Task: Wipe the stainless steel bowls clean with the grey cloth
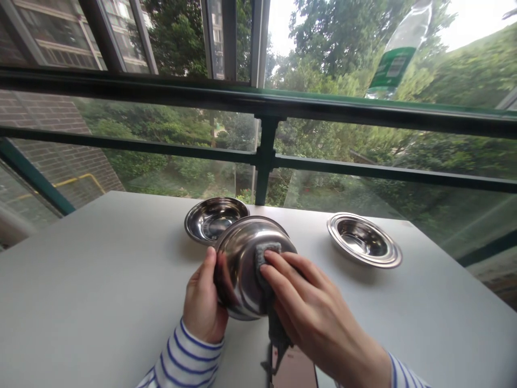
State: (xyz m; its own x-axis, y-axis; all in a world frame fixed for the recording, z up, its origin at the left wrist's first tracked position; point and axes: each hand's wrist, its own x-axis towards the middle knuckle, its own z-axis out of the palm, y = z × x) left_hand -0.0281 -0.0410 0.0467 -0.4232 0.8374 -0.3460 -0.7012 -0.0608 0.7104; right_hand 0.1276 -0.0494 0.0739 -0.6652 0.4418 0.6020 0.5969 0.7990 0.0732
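A shiny steel bowl [238,253] is tilted up in front of me, its outer base facing me. My left hand [205,296] grips its left rim, thumb on the outside; the other fingers are hidden behind it. My right hand [311,296] presses a grey cloth [263,260] against the bowl's base, fingers closed over it. The cloth's loose end hangs below the bowl. Behind the held bowl, a second steel bowl [197,221] stands upright on the white table [100,280].
Steel bowls [390,253], seemingly stacked, stand at the table's right. A phone [294,369] lies at the near edge, partly covered by the cloth and my right hand. Beyond the table runs a dark green railing [161,97] with glass; a green-labelled plastic bottle [393,64] stands on it.
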